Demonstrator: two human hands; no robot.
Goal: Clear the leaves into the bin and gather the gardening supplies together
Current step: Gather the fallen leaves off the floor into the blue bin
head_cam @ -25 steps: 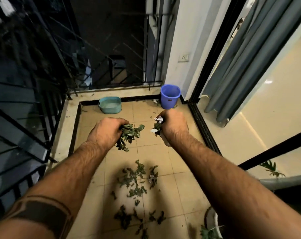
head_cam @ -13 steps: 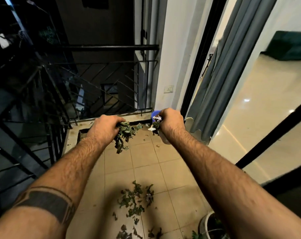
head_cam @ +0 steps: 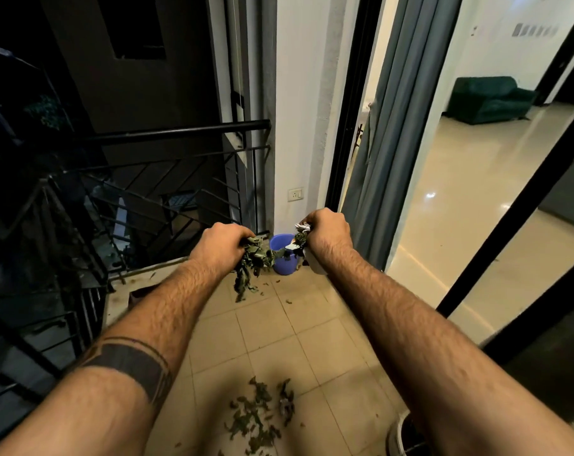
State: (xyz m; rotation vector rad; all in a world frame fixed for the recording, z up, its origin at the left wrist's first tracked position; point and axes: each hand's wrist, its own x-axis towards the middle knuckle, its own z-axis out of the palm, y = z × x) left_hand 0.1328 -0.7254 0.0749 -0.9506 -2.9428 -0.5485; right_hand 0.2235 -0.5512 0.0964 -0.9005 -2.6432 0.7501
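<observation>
Both hands out front, each gripping a load; left hand [head_cam: 221,246] has its fingers curled tight round a bunch of green leaves [head_cam: 251,261] w/ a few trailing down below the fist; right hand [head_cam: 326,233] is likewise clenched round a smaller clump of leaves and pale scraps [head_cam: 300,236], plus what looks like a white object under the fist, can't tell what; the blue bin [head_cam: 284,261] stands on the tiled floor [head_cam: 272,334] in the far corner by the white wall, beyond the hands and seen between them, so nothing from these two handfuls is in it yet; can't see inside the bin, so no telling what it already holds; a scatter of leaves [head_cam: 257,419] lies on the floor near the bottom of the view, w/ odd bits closer to the bin; a pot rim [head_cam: 395,436] shows at the lower right edge, partly hidden by the arm; judgement: task is partway at best, approx mid-carry of one load; left to do: drop both handfuls in, pick up the floor scatter, then gather the supplies, which isn't begun as far as can be seen.
</observation>
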